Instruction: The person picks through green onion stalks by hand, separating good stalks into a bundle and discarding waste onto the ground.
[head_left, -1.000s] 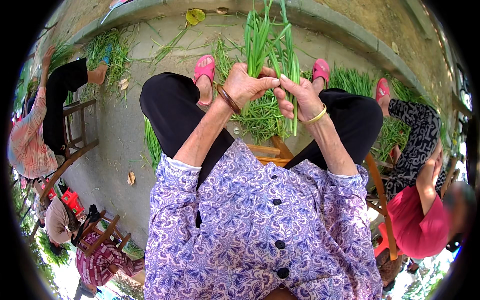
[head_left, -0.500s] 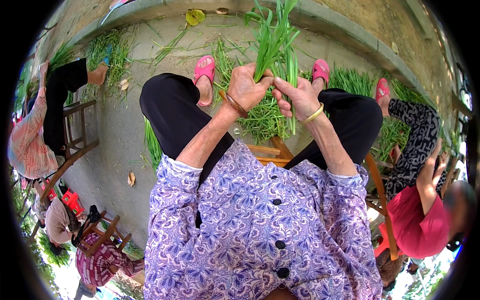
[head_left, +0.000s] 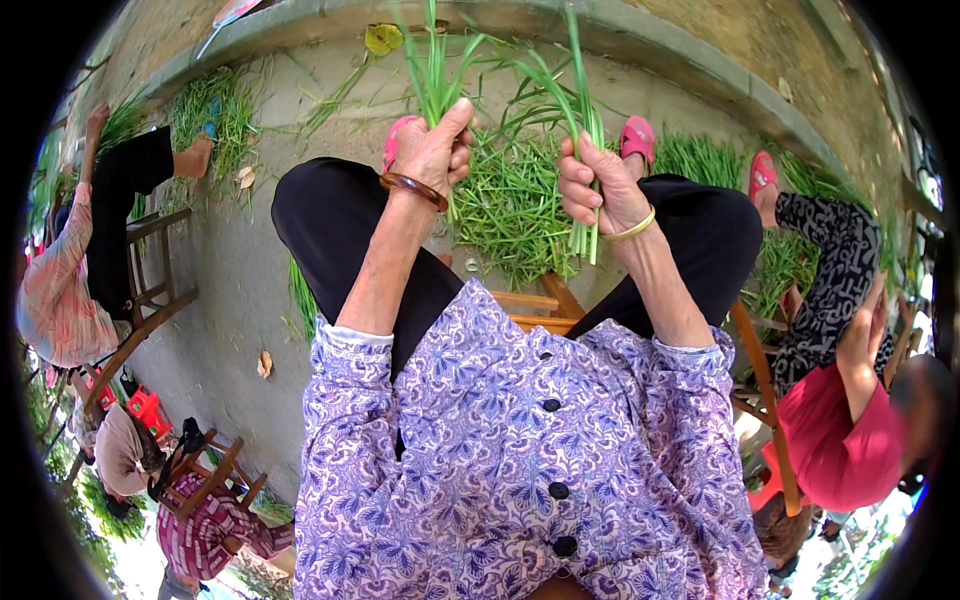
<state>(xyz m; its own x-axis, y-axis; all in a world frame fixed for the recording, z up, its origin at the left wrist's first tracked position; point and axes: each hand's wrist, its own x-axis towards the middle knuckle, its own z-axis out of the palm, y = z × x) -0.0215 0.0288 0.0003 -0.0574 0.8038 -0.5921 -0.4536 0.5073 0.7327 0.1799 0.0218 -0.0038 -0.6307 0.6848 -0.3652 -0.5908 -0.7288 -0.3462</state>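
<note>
My left hand (head_left: 428,158) is closed round a small bunch of garlic chives (head_left: 434,82), long flat green leaves that fan upward from the fist. A little to the right, my right hand (head_left: 606,190) grips another bunch of chives (head_left: 586,112); its leaves stand above the fist and its pale stem ends hang below. The two hands are apart. Between and beneath them, a loose heap of cut greens (head_left: 508,205) covers the ground. A brown bangle (head_left: 415,190) circles my left wrist and a yellow one (head_left: 634,224) my right.
A wooden stool edge (head_left: 540,305) shows between my knees. Ahead runs a low concrete kerb (head_left: 680,65). More greens (head_left: 700,165) lie by my right foot. Seated people flank me: one in a red top (head_left: 835,440), another in a pale patterned top (head_left: 65,300).
My hands were together over one clump of chives; they have moved apart, each now with its own bunch. The left hand shifted left, uncovering more of the heap.
</note>
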